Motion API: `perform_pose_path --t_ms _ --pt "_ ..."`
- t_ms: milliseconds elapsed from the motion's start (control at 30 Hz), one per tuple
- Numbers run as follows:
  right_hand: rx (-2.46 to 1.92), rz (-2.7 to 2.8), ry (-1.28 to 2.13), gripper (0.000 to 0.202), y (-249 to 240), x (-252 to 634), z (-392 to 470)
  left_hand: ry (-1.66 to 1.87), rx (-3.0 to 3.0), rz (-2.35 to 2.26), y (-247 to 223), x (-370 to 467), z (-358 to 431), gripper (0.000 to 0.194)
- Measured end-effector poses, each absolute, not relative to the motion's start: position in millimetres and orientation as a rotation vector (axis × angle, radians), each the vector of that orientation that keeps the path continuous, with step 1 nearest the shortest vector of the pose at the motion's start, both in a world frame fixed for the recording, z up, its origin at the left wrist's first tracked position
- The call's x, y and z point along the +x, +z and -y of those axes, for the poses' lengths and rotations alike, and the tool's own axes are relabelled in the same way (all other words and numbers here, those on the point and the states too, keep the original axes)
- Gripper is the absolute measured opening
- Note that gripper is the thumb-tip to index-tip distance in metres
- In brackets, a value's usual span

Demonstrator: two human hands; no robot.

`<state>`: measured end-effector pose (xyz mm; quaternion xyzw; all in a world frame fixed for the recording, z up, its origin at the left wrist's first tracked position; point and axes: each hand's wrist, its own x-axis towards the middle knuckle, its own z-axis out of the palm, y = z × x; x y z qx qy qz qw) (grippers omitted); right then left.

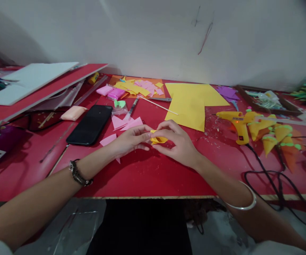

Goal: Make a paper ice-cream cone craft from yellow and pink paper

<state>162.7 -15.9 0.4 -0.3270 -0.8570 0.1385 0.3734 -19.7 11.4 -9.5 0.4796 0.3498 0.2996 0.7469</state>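
Observation:
A small folded piece of yellow paper (pixel 158 139) is held between both hands, above the red table (pixel 153 177). My left hand (pixel 131 139) pinches its left end with thumb and fingers. The fingers of my right hand (pixel 178 143) are curled round its top and right side, hiding part of it. Pink paper pieces (pixel 127 123) lie just behind my left hand. Beyond my right hand is a large yellow sheet (pixel 187 104), with a thin white stick (pixel 159 105) beside it.
A black phone (pixel 90 124) lies to the left. On the right are a yellow glue gun (pixel 237 124) with its black cable, yellow paper cones (pixel 269 141) and a brown tray (pixel 272 102). Boards (pixel 36 81) are stacked back left, near small clay packs (pixel 110 91).

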Motion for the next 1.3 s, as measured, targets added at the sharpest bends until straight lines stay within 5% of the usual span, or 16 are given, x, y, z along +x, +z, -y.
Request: perform_pose_path --t_ms 1300 --pt "-0.870 2.120 0.458 0.007 2.2 162.5 15.3 0.596 1.135 -0.817 -9.1 -19.9 -12.9 0.019"
